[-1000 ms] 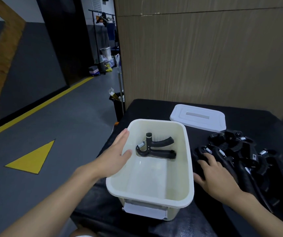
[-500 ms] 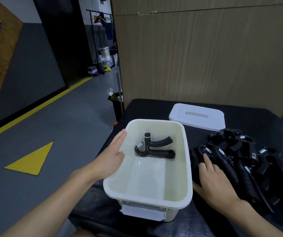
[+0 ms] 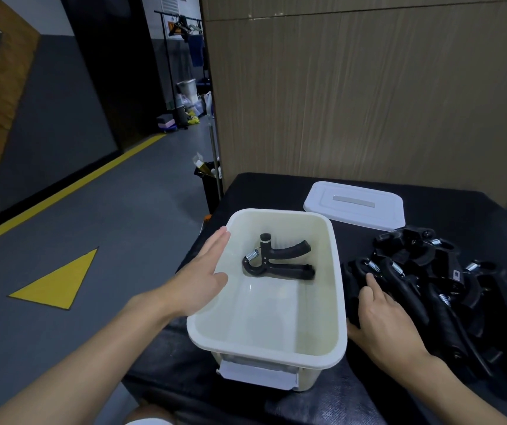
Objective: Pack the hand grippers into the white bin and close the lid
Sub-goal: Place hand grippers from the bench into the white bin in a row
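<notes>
The white bin (image 3: pixel 339 289) stands open on the black table, with one black hand gripper (image 3: pixel 276 260) lying at its far end. My left hand (image 3: pixel 200 280) rests flat against the bin's left rim, fingers straight. A heap of black hand grippers (image 3: pixel 448 283) lies to the right of the bin. My right hand (image 3: pixel 384 314) lies on the heap's left edge, fingers curling round a black handle there. The white lid (image 3: pixel 356 208) sits flat on the table behind the bin.
The black table (image 3: pixel 276 191) ends just left of the bin, above a grey floor with a yellow triangle (image 3: pixel 59 280). A wood-panelled wall (image 3: pixel 368 87) rises behind the table. A small black trash container (image 3: pixel 210 182) stands by the table's far left corner.
My right hand has slid forward onto the left edge of the heap and its fingers have closed round a handle. My left hand has stayed on the bin's rim.
</notes>
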Demonstrator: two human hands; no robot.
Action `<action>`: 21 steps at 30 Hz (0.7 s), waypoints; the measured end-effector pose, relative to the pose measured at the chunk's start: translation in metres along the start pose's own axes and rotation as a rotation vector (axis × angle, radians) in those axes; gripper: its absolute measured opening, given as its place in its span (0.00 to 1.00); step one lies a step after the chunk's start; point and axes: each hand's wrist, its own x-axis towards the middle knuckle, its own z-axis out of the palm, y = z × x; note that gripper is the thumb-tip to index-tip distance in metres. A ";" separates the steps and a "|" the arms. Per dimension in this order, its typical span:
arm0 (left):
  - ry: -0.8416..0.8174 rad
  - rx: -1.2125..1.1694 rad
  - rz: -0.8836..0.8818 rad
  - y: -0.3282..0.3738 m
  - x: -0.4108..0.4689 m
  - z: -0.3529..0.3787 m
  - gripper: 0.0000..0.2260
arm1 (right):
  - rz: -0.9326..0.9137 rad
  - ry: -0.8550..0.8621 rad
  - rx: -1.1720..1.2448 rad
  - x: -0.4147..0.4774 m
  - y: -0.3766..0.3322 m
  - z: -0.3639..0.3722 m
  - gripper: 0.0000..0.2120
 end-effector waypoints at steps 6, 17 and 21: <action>0.062 0.192 0.056 0.022 -0.039 -0.008 0.34 | 0.002 -0.004 0.019 -0.004 -0.003 -0.010 0.20; -0.085 0.427 0.023 0.037 -0.090 -0.003 0.55 | 0.368 -0.040 0.431 0.005 0.004 -0.020 0.15; -0.068 0.514 0.003 0.041 -0.091 0.000 0.53 | 0.472 -0.043 0.574 0.014 0.002 -0.033 0.09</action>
